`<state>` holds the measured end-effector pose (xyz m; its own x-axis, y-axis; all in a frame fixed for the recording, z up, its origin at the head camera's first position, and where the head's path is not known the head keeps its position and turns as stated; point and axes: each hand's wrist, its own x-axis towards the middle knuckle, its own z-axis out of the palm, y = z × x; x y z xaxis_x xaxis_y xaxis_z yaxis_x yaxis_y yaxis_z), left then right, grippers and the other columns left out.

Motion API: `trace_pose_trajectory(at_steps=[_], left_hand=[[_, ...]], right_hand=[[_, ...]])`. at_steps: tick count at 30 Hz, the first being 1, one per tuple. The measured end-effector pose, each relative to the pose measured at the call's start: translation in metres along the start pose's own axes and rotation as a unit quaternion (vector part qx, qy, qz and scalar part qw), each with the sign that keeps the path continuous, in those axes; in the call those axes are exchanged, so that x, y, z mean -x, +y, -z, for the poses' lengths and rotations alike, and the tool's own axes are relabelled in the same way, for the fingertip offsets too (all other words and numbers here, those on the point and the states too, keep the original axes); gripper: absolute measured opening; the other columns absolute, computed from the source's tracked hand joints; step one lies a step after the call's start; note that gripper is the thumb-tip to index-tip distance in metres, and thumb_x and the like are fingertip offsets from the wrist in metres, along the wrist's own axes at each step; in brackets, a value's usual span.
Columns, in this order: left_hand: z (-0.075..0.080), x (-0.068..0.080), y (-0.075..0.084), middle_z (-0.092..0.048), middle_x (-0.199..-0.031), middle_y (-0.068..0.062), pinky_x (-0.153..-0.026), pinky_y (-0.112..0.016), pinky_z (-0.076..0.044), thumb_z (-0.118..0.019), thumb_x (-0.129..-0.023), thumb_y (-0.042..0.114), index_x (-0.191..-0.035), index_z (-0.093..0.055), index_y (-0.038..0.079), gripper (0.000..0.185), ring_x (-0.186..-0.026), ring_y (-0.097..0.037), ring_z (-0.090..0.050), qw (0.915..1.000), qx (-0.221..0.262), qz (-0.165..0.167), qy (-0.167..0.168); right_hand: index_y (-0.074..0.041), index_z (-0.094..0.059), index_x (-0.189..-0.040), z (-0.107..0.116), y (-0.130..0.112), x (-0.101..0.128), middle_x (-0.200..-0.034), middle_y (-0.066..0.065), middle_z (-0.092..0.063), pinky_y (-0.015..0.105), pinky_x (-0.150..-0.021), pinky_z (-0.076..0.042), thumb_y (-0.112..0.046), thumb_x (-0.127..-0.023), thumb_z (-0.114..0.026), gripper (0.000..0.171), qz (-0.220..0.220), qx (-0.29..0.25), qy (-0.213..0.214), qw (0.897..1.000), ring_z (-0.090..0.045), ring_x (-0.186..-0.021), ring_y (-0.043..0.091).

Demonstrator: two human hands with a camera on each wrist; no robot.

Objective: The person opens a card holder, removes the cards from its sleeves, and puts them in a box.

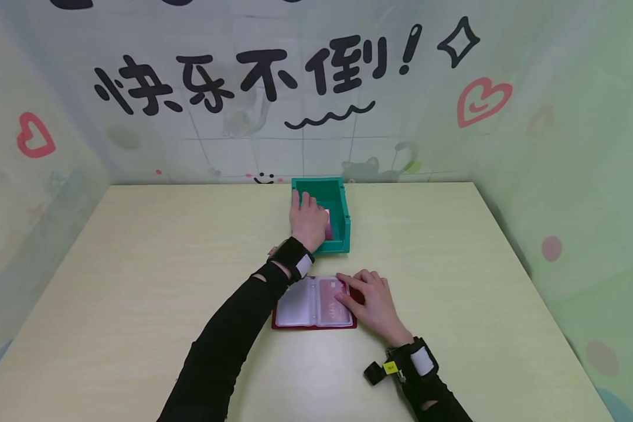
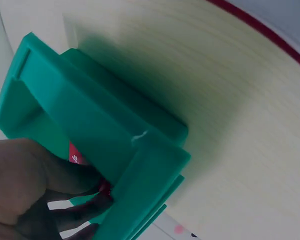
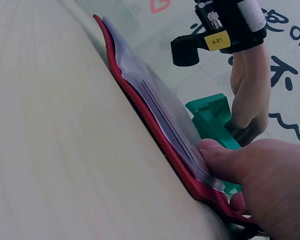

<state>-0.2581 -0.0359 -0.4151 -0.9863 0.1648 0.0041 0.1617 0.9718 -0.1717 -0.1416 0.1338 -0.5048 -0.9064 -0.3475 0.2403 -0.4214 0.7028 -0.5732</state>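
My left hand (image 1: 309, 221) reaches into a green plastic bin (image 1: 340, 205). In the left wrist view its thumb and fingertips close on a small red card (image 2: 105, 187), mostly hidden by the fingers and the bin wall. Another bit of red card (image 2: 75, 154) shows beside the thumb. A red card holder (image 1: 314, 328) lies open on the table in front of the bin, with clear sleeves and a pink card (image 1: 331, 305) in its right one. My right hand (image 1: 375, 305) grips the holder's right edge, thumb on the sleeves (image 3: 160, 112) and fingers at the cover.
The pale wooden table (image 1: 137, 264) runs back to a printed backdrop (image 1: 216, 135) standing right behind the bin. Similar printed panels rise on both sides. My left forearm (image 1: 232, 346) crosses above the holder's left side.
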Motion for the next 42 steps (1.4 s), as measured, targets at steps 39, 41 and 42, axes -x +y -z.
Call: trace_pose_trajectory(at_steps=[39, 41, 42], left_hand=[[-0.048, 0.121, -0.025, -0.069, -0.123, -0.012, -0.091, -0.042, -0.056, -0.055, -0.103, 0.026, -0.134, -0.061, 0.007, 0.037, -0.103, -0.025, -0.068, 0.8464, 0.529, -0.042, -0.044], [-0.052, 0.121, -0.028, -0.068, -0.119, -0.012, -0.085, -0.037, -0.056, -0.052, -0.105, 0.031, -0.136, -0.059, 0.008, 0.039, -0.098, -0.023, -0.066, 0.8353, 0.548, -0.027, -0.037], [-0.053, 0.121, -0.030, -0.067, -0.116, -0.011, -0.082, -0.035, -0.054, -0.051, -0.105, 0.032, -0.137, -0.058, 0.009, 0.041, -0.095, -0.021, -0.065, 0.8306, 0.556, -0.018, -0.034]], right_hand=[[-0.015, -0.070, -0.126, -0.003, 0.001, -0.002, -0.089, 0.003, -0.060, 0.035, -0.081, -0.032, -0.028, -0.091, -0.074, 0.038, -0.011, 0.000, 0.026, 1.000, -0.047, -0.088, 0.018], [-0.015, -0.071, -0.126, -0.003, 0.002, -0.002, -0.088, 0.002, -0.061, 0.034, -0.080, -0.031, -0.025, -0.093, -0.071, 0.035, -0.004, -0.005, 0.028, 1.000, -0.047, -0.087, 0.017], [-0.015, -0.071, -0.126, -0.003, 0.002, -0.002, -0.088, 0.002, -0.061, 0.034, -0.080, -0.031, -0.024, -0.093, -0.071, 0.034, -0.002, -0.009, 0.029, 1.000, -0.048, -0.087, 0.017]])
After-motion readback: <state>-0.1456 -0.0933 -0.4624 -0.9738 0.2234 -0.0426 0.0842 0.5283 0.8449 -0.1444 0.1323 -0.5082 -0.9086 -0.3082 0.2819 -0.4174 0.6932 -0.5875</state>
